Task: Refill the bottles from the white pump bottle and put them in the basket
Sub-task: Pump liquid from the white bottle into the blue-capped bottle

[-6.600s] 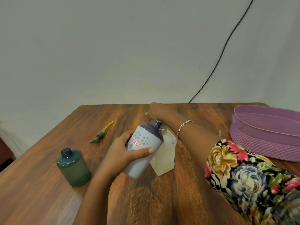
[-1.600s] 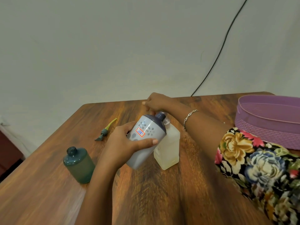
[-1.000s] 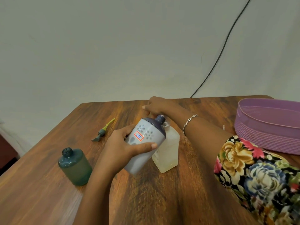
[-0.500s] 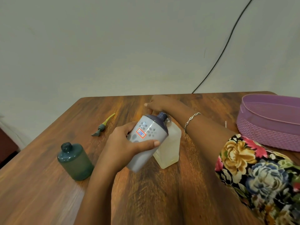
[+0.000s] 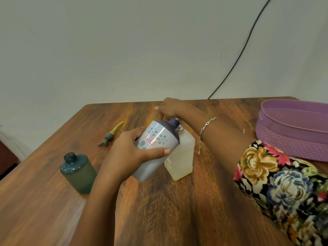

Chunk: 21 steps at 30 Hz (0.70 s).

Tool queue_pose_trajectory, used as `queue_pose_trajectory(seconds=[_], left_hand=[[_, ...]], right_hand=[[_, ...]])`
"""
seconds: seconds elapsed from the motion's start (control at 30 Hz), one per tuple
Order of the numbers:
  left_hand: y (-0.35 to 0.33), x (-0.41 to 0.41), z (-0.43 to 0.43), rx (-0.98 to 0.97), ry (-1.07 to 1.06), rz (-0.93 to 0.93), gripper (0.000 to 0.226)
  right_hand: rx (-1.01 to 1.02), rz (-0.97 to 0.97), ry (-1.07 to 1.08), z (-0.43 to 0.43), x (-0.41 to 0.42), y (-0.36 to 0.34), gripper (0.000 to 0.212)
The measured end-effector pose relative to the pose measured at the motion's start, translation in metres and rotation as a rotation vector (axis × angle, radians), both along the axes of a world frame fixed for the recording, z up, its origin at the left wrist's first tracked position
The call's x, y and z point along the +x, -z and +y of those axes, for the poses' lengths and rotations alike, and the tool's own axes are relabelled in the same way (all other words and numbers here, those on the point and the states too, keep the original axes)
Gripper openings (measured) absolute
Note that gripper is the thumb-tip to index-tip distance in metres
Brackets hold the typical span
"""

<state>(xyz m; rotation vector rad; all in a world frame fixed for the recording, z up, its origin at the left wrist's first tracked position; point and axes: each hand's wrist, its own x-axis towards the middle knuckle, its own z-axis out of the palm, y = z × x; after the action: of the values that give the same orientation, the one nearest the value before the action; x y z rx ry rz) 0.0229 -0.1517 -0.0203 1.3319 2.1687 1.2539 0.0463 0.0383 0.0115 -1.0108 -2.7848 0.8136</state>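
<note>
Left hand [image 5: 129, 153] wraps the grey bottle [image 5: 156, 148] mid-table, tilted, long axis running near-left to far-right, dark neck aimed at the white pump bottle [image 5: 181, 157] standing upright just right. Right hand [image 5: 170, 108] reaches across, fingers curled down behind that neck; what they grip is hidden.
</note>
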Motion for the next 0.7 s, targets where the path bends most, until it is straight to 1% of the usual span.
queue_pose_trajectory(seconds=[0.1, 0.23, 0.33, 0.43, 0.5, 0.6, 0.7], left_hand=[[0.006, -0.001, 0.000, -0.003, 0.015, -0.015, 0.069], [0.004, -0.002, 0.002, -0.013, 0.005, -0.007, 0.060], [-0.001, 0.000, 0.002, -0.008, -0.006, 0.011, 0.059], [-0.007, 0.002, 0.000, 0.001, -0.022, 0.032, 0.054], [-0.008, 0.001, -0.001, 0.010, -0.018, 0.013, 0.054], [0.001, 0.001, -0.001, 0.006, -0.017, -0.021, 0.051], [0.009, 0.002, 0.000, 0.017, -0.004, -0.048, 0.057]], right_hand=[[-0.017, -0.009, 0.011, 0.000, 0.001, 0.005, 0.039], [-0.016, 0.011, 0.019, 0.003, -0.001, 0.006, 0.029], [-0.056, 0.107, -0.003, 0.000, 0.004, 0.000, 0.032], [-0.054, 0.135, -0.013, -0.003, 0.006, -0.007, 0.035], [-0.037, 0.101, -0.011, -0.003, 0.005, -0.007, 0.036], [0.030, -0.001, 0.011, -0.001, -0.001, 0.001, 0.027], [0.052, -0.041, 0.024, 0.001, -0.001, 0.010, 0.029]])
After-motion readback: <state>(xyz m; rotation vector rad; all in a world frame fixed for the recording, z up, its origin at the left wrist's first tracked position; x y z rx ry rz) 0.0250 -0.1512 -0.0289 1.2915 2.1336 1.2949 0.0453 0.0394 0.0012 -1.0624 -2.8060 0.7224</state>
